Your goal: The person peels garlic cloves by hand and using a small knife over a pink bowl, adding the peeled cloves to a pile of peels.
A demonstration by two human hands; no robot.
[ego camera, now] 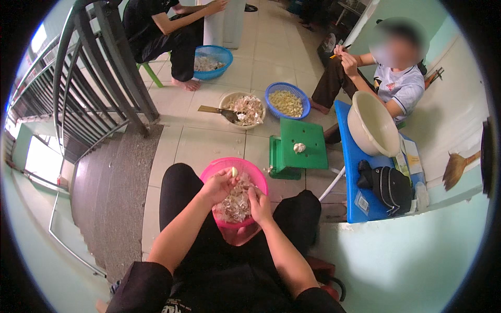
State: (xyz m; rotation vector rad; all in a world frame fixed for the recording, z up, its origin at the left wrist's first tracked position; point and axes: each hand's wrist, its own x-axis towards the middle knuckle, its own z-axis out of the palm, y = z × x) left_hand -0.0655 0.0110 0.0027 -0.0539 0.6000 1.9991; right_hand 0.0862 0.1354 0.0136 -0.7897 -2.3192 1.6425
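Note:
My left hand holds a pale, peeled garlic clove at its fingertips, over the far part of a pink plastic basket. The basket sits between my knees and holds a heap of papery garlic skins. Over the basket's right side is my right hand, its thumb and fingers bent close together; whether something small is pinched there is unclear. A whole garlic bulb lies on a green plastic stool beyond my right knee.
A cream bowl of garlic with a wooden-handled cleaver stands near a blue basket of peeled cloves. At right, a blue table bears a basin and black bag. Two people sit nearby; stairs descend left.

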